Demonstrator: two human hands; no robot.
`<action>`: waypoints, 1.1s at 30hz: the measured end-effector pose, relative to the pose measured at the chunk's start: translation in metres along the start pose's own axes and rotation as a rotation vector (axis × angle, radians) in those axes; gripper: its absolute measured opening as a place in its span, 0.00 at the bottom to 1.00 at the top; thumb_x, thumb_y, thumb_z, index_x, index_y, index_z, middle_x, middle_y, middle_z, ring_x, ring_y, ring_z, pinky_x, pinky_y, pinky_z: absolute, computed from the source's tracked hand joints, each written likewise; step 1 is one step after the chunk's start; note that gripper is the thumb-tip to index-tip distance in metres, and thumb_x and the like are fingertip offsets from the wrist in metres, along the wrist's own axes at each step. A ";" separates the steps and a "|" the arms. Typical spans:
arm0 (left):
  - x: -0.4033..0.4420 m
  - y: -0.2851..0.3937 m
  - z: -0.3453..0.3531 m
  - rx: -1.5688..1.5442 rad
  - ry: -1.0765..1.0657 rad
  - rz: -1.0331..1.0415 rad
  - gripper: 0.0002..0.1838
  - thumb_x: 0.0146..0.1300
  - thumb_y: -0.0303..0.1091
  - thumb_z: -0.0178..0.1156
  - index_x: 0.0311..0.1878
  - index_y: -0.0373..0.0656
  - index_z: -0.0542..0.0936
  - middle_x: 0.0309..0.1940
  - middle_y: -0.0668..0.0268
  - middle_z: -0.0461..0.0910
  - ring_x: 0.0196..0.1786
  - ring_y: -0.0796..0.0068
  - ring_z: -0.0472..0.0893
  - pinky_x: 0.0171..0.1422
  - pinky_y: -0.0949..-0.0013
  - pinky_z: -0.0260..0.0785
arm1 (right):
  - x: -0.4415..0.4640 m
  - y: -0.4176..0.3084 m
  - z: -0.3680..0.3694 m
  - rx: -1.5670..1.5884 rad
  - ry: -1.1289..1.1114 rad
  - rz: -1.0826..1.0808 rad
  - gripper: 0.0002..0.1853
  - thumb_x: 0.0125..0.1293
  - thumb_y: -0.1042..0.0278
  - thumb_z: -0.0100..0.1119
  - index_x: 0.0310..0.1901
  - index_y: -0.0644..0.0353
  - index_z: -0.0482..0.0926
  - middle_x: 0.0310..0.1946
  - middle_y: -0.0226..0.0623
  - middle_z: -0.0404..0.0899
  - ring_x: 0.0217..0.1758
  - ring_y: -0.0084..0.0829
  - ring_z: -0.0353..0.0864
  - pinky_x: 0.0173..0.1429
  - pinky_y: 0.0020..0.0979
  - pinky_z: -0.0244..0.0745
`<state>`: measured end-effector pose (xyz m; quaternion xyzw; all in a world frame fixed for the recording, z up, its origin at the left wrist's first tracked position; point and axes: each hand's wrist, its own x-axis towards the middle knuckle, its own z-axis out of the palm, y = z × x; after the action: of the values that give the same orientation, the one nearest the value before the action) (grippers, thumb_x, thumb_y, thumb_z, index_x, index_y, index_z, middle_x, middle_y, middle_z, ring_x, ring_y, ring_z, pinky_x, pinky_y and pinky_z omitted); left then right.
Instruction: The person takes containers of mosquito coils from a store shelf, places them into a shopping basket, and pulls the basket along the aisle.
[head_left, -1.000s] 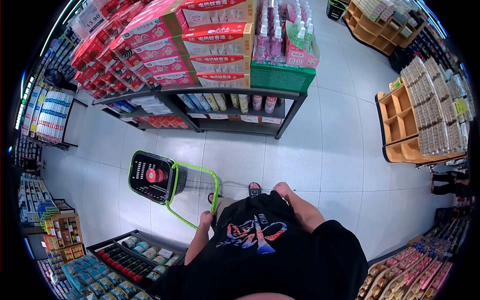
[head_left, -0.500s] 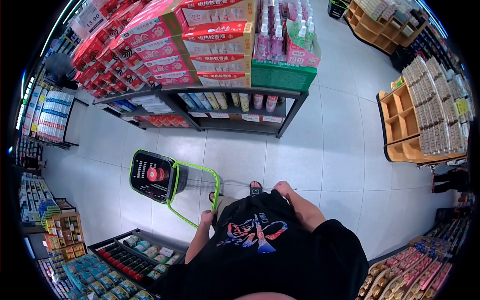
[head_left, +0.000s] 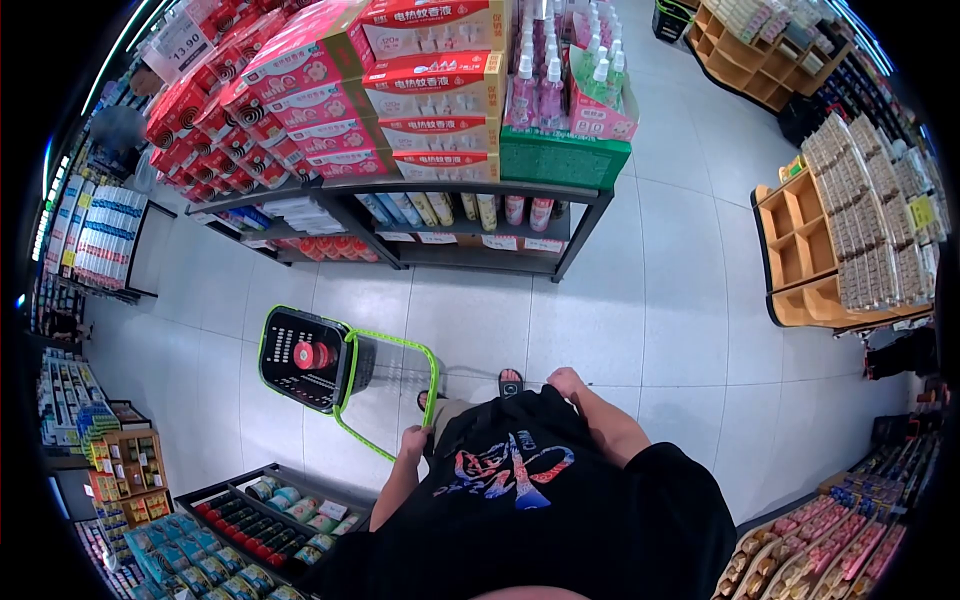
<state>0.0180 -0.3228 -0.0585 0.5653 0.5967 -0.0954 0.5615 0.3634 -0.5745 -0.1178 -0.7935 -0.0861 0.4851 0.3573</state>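
Observation:
My left hand (head_left: pixel 415 440) is closed around the bright green handle (head_left: pixel 432 375) of a black shopping basket (head_left: pixel 350 372). The basket is tipped at an angle on the floor, to the left of my feet. Inside it lies a round red container (head_left: pixel 312 354). My right hand (head_left: pixel 566 381) is curled into a fist beside the front of my black T-shirt (head_left: pixel 560 530). Its fingers are mostly turned from view, so whatever they may hold is hidden.
Ahead stands a dark display shelf (head_left: pixel 585 225) stacked with red mosquito-liquid boxes (head_left: pixel 440 95), with spray bottles (head_left: pixel 550 95) beside them. Wooden shelves (head_left: pixel 795 230) are on the right. A low rack of jars (head_left: pixel 270 515) stands near my left arm. Grey tiles (head_left: pixel 590 310) cover the floor.
The display shelf and the basket appear slightly lower in view. My left hand keeps its hold on the handle, and my right hand remains beside my shirt.

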 end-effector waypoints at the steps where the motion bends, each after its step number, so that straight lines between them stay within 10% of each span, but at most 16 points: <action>1: 0.000 0.000 0.000 0.000 0.000 0.003 0.16 0.52 0.38 0.58 0.30 0.30 0.78 0.20 0.61 0.76 0.23 0.72 0.73 0.27 0.68 0.63 | 0.000 0.000 0.000 0.005 -0.005 0.027 0.14 0.50 0.64 0.56 0.31 0.68 0.80 0.22 0.43 0.78 0.21 0.32 0.76 0.24 0.31 0.71; 15: -0.005 0.000 0.000 -0.025 -0.012 -0.001 0.17 0.52 0.38 0.58 0.32 0.30 0.79 0.22 0.60 0.77 0.25 0.72 0.74 0.30 0.69 0.65 | 0.003 0.007 0.000 -0.155 -0.045 -0.020 0.15 0.50 0.59 0.55 0.32 0.64 0.81 0.33 0.48 0.80 0.37 0.40 0.80 0.42 0.36 0.74; 20: -0.003 -0.007 0.000 0.029 0.028 0.032 0.19 0.51 0.40 0.59 0.34 0.28 0.79 0.26 0.55 0.79 0.31 0.68 0.77 0.36 0.67 0.68 | 0.050 0.064 0.008 -0.452 -0.175 -0.313 0.13 0.51 0.60 0.51 0.31 0.56 0.82 0.33 0.43 0.80 0.41 0.40 0.79 0.47 0.34 0.74; 22: -0.001 -0.011 -0.002 0.025 0.070 0.014 0.21 0.50 0.42 0.59 0.34 0.28 0.79 0.28 0.52 0.80 0.33 0.65 0.79 0.38 0.66 0.69 | 0.030 0.038 -0.003 -1.036 -0.124 -0.761 0.12 0.49 0.60 0.52 0.30 0.54 0.82 0.32 0.43 0.80 0.40 0.41 0.79 0.46 0.34 0.74; 26: 0.002 -0.014 -0.001 0.209 0.098 0.016 0.25 0.49 0.49 0.57 0.36 0.33 0.80 0.33 0.48 0.80 0.39 0.57 0.79 0.45 0.62 0.69 | 0.004 0.017 0.001 -0.269 -0.010 -0.335 0.11 0.44 0.58 0.53 0.18 0.56 0.76 0.22 0.42 0.77 0.32 0.44 0.77 0.37 0.36 0.72; 33: -0.013 -0.009 -0.001 0.277 0.119 0.018 0.28 0.47 0.54 0.55 0.36 0.35 0.81 0.35 0.47 0.79 0.43 0.52 0.78 0.48 0.60 0.69 | 0.027 0.031 -0.001 -0.311 -0.094 -0.686 0.14 0.42 0.58 0.55 0.14 0.59 0.67 0.15 0.45 0.67 0.24 0.44 0.73 0.28 0.37 0.65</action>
<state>0.0069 -0.3326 -0.0528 0.6473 0.6050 -0.1383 0.4426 0.3717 -0.5852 -0.1569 -0.7402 -0.4355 0.3543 0.3700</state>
